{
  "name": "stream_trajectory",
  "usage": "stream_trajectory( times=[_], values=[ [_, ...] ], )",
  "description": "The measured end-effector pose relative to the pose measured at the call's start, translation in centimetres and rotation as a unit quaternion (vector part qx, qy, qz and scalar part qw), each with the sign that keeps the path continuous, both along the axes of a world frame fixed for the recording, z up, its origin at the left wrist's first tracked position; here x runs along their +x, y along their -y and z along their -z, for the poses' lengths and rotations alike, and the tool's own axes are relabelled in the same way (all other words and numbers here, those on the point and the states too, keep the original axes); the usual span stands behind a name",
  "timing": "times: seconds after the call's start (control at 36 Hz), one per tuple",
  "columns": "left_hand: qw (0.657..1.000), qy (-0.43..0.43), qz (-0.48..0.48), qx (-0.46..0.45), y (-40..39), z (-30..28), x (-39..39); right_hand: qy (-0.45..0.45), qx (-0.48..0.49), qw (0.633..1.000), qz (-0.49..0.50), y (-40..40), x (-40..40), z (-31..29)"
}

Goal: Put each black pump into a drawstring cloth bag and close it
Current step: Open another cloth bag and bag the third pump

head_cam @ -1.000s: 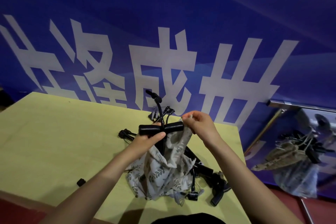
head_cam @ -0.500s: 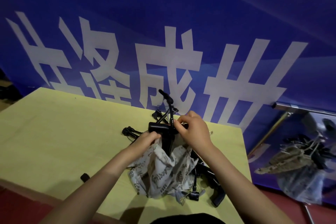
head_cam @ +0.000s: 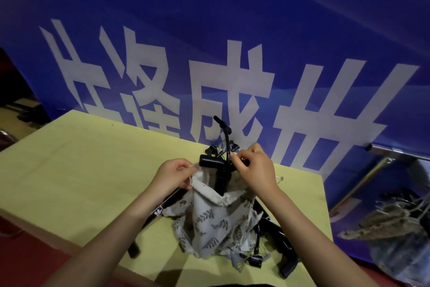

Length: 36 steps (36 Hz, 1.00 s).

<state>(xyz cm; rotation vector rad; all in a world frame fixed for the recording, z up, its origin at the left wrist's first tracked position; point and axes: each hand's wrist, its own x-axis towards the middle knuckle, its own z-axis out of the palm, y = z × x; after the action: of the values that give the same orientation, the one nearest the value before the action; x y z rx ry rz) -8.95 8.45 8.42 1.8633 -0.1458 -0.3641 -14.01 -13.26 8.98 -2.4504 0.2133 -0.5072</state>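
Since a second ago, the left hand has left the pump handle and now pinches the cloth bag rim at nine o'clock. The right hand seemingly grips rim and black pump, half-sunk inside; spread wide, lower straight.

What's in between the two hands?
In the head view, the black pump stands between the left hand and the right hand, its T-handle sticking out of the open mouth of the cloth bag.
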Motion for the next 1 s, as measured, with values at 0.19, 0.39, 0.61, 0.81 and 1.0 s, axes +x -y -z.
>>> stream_trajectory(
  times=[0.19,0.39,0.61,0.81,1.0],
  values=[
    [0.995,-0.087,0.054,0.017,-2.2,0.9,0.0,0.004,0.027,0.997,-0.075,-0.1,-0.2,0.6],
    [0.986,-0.126,0.083,0.071,-3.6,2.2,-1.7,-0.01,0.066,0.989,-0.133,-0.7,0.0,0.2],
    [0.939,-0.221,0.003,-0.264,-4.6,0.6,-1.4,-0.033,0.2,0.965,-0.166,-1.9,0.4,-0.4],
    [0.917,-0.146,-0.06,-0.365,-4.6,-1.7,-0.2,-0.059,0.186,0.962,-0.19,-2.4,0.8,-1.1],
    [0.93,-0.055,-0.054,-0.36,-2.7,-4.7,-0.6,-0.058,0.133,0.966,-0.212,-2.6,0.7,-2.1]
  ],
)
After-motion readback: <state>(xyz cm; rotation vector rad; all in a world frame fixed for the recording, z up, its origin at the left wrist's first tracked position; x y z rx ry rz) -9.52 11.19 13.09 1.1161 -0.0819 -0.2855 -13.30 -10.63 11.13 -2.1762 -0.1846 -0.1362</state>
